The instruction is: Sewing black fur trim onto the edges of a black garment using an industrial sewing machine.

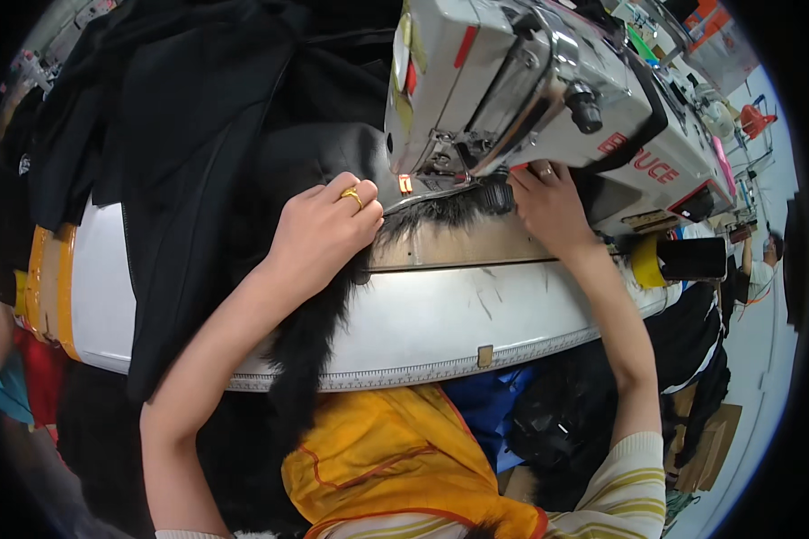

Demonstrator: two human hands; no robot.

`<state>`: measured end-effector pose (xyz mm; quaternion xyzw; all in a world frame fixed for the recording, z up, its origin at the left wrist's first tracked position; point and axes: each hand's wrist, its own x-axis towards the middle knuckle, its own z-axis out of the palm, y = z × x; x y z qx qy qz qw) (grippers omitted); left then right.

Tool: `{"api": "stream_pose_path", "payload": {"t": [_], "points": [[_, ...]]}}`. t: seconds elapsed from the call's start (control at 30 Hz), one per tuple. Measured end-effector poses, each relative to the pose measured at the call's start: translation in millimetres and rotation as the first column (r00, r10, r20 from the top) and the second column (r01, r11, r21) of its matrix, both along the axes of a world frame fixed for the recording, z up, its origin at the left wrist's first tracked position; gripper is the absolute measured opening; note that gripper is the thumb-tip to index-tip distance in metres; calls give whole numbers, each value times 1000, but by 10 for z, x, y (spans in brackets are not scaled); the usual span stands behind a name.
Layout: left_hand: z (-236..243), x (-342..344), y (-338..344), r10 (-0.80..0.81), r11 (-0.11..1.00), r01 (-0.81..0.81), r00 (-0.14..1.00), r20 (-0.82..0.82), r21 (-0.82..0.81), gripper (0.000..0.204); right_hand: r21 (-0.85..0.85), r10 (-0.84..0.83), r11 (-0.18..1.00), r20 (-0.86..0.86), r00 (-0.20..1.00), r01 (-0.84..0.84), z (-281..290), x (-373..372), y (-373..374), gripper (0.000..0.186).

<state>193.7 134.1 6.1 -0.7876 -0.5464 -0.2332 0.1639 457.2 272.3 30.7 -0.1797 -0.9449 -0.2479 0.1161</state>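
My left hand [328, 234], with a gold ring, is closed on black fabric [198, 153] with a fur edge [422, 217], just left of the needle area of a white sewing machine [440, 81]. My right hand [553, 211] is curled at the right of the presser foot, beside a dark knob [494, 196]; its fingertips are partly hidden under the machine head, so what they hold is unclear. The fur strip lies along the needle plate [440, 253] and hangs down past my left wrist over the white table [431, 319].
A measuring tape runs along the table's front edge [440, 359]. A yellow and black holder [679, 265] stands at the right end. Dark garments [557, 422] and an orange apron [377, 449] are below. Other people [764, 269] are at the far right and left edge [0, 359].
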Motion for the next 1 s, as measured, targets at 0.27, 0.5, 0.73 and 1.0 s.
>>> {"api": "stream_pose_path", "payload": {"t": [0.27,0.5,0.73,1.0], "points": [[-3,-54,49,-50,999,49,997,54,13,12,-303,21,952,-106,994,-53,-401,-455,-96,13],[15,-72,257,-38,999,39,999,14,-31,11,-133,46,989,-128,991,-63,-470,-97,228,9],[42,-61,346,-103,995,103,981,166,10,14,-118,-4,993,-161,987,-15,-391,-30,221,8],[45,-93,371,-68,996,73,991,-113,47,13,-85,-9,996,-203,979,-8,-440,-103,255,9]]}}
